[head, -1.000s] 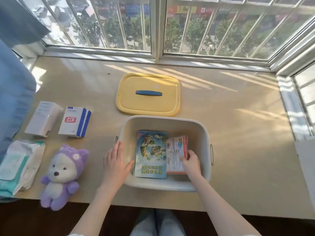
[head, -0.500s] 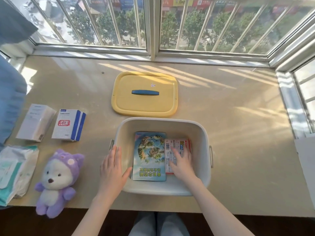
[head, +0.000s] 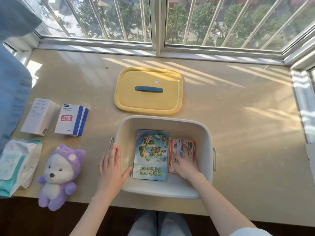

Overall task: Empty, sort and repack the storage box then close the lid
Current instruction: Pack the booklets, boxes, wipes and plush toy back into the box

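The white storage box stands open at the near middle of the table. Inside lie a blue-green booklet on the left and an orange-red packet on the right. My right hand lies flat on the packet with its fingers straight. Against the box's left wall, my left hand rests flat, thumb over the rim. The yellow lid with a blue handle lies just behind the box.
On the left of the table lie a white box, a white-and-blue box, a pack of wipes and a purple plush toy. The window frame runs along the far edge.
My right hand laid the packet down flat beside the booklet and now presses on top of it. My left hand has stayed on the box's side.
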